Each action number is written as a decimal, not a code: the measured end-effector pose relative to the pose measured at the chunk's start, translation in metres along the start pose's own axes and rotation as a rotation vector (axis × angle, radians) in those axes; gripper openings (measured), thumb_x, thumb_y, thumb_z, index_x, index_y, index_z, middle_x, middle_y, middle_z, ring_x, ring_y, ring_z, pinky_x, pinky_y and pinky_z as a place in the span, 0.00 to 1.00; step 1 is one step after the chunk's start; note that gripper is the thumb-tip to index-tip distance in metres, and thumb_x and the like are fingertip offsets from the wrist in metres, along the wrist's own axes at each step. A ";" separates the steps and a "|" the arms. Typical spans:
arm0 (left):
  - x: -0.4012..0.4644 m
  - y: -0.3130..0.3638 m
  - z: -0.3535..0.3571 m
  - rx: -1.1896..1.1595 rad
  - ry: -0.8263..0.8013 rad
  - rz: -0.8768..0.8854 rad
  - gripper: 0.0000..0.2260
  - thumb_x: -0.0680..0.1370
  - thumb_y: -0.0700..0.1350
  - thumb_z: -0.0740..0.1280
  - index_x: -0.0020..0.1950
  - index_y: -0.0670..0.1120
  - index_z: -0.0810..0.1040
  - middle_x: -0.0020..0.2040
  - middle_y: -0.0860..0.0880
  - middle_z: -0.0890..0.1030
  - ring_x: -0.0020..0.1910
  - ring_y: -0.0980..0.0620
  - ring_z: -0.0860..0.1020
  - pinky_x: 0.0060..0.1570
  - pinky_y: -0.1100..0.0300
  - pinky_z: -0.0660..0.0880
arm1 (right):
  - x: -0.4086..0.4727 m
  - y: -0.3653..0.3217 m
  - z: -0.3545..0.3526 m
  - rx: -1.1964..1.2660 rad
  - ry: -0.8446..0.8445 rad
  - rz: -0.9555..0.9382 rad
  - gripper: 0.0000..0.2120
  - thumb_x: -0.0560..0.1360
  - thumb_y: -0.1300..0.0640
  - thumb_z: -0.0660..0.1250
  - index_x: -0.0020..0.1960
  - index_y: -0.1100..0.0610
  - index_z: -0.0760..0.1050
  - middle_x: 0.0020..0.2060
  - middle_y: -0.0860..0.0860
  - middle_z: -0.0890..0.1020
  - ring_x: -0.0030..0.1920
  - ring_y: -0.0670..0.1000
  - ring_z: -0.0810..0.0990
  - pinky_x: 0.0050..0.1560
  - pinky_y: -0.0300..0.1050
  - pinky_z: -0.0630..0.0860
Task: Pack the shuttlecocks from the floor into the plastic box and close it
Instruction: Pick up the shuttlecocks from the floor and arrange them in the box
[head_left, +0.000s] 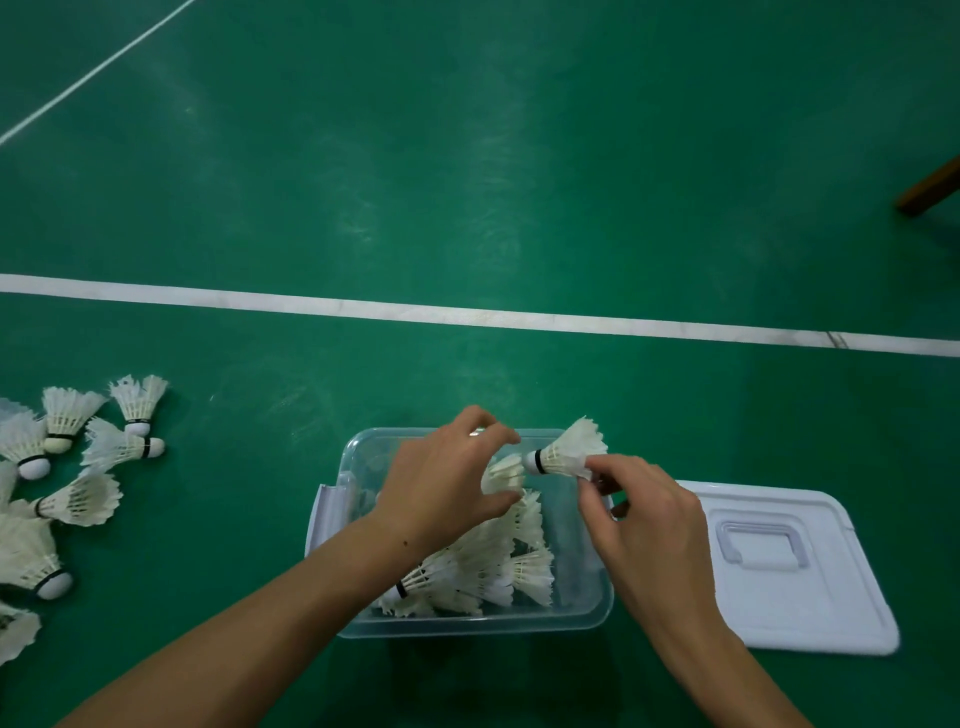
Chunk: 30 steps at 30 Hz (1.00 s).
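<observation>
A clear plastic box (363, 447) stands open on the green floor, holding several white feather shuttlecocks (498, 571). My right hand (644, 525) pinches the feather skirt of one shuttlecock (566, 452) above the box's far right corner, its cork pointing left. My left hand (447, 478) hovers over the box with fingers spread, close to that cork and holding nothing. Several loose shuttlecocks (78, 467) lie on the floor at the left. The white lid (831, 608) lies flat to the right of the box.
A white court line (467, 314) crosses the floor beyond the box, and a thinner line (98, 67) runs at the top left. A brown wooden leg (930, 189) shows at the right edge.
</observation>
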<state>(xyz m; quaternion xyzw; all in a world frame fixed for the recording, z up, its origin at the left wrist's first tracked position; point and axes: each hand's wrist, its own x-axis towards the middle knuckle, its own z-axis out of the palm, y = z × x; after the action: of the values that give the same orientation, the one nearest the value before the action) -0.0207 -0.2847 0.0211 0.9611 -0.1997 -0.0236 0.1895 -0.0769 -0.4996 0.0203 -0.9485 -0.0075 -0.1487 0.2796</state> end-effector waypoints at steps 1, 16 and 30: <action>0.002 0.001 0.005 0.055 0.008 0.003 0.26 0.76 0.66 0.71 0.72 0.60 0.74 0.69 0.59 0.73 0.52 0.54 0.82 0.43 0.54 0.81 | -0.001 0.000 0.001 -0.028 0.007 0.010 0.09 0.74 0.60 0.77 0.53 0.52 0.83 0.42 0.45 0.85 0.41 0.50 0.81 0.39 0.54 0.81; 0.003 0.008 0.034 0.416 0.000 0.162 0.18 0.79 0.65 0.67 0.52 0.51 0.82 0.47 0.53 0.84 0.28 0.52 0.80 0.28 0.60 0.60 | 0.004 -0.019 0.024 -0.158 -0.159 0.017 0.03 0.75 0.54 0.75 0.49 0.49 0.84 0.39 0.46 0.86 0.40 0.51 0.81 0.37 0.47 0.77; -0.007 -0.012 0.042 0.234 0.094 0.024 0.16 0.76 0.68 0.67 0.53 0.60 0.84 0.48 0.59 0.87 0.31 0.54 0.83 0.29 0.64 0.63 | 0.031 -0.030 0.063 0.095 -0.439 0.335 0.07 0.80 0.65 0.68 0.52 0.55 0.83 0.45 0.51 0.85 0.41 0.52 0.85 0.44 0.53 0.85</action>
<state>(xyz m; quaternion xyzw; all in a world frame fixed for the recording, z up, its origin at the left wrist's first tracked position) -0.0272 -0.2863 -0.0224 0.9742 -0.2035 0.0475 0.0855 -0.0323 -0.4425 -0.0052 -0.9319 0.0820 0.1089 0.3361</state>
